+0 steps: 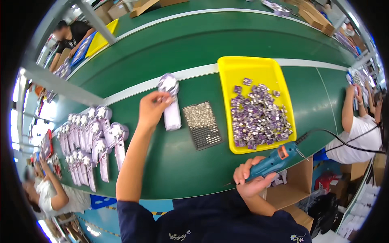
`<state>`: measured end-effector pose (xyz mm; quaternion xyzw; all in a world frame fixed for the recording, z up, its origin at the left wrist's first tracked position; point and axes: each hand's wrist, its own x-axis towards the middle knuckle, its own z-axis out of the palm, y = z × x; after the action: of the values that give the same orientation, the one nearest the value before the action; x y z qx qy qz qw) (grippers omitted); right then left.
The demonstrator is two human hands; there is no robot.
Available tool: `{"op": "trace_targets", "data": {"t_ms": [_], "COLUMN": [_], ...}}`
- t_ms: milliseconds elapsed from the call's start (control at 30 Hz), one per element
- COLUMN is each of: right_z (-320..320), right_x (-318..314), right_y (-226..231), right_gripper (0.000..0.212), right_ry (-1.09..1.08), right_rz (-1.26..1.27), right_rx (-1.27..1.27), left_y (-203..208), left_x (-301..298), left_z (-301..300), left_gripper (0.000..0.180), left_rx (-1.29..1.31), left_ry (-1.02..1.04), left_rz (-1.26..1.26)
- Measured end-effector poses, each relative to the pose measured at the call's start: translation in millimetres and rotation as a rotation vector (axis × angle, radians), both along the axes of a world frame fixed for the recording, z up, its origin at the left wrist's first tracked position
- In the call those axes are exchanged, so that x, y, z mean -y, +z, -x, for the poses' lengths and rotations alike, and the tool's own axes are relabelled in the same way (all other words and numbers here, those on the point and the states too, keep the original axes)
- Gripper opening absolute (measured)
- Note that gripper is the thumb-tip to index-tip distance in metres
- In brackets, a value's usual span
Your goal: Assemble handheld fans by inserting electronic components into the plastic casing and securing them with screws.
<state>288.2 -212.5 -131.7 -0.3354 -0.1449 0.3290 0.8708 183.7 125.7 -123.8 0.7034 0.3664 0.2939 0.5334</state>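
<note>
lilac handheld fan (171, 101), round head, probably plastic; left hand (152, 108) grips.

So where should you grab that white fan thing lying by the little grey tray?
Probably by the long straight handle of the handheld fan, coming from above. It lies flat on the green belt, handle pointing toward the person, and the left hand already covers the neck below the round head.

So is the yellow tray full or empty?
Partly full. The yellow tray holds a loose heap of small purple parts over its middle and near end, while its far end is bare yellow.
</note>
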Motion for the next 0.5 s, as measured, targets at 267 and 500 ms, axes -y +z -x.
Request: {"op": "trace_targets", "data": {"t_ms": [267, 500], "right_z": [-8.2, -21.1], "right_x": [9.0, 3.9], "right_y": [8.7, -1.2], "right_gripper": [0.068, 0.063], "right_ry": [-0.144, -0.069], "right_rz": [0.042, 0.051], "right_rx": [-0.038, -0.070], "left_y": [-10.8, 57.6], "left_x": [-29.9, 73.5], "left_z": [-23.3, 101.0], "left_gripper": [0.037, 0.038], "left_rx": [-0.089, -0.264], "left_ry": [-0.148, 0.388], "left_rz": [-0.131, -0.627]}}
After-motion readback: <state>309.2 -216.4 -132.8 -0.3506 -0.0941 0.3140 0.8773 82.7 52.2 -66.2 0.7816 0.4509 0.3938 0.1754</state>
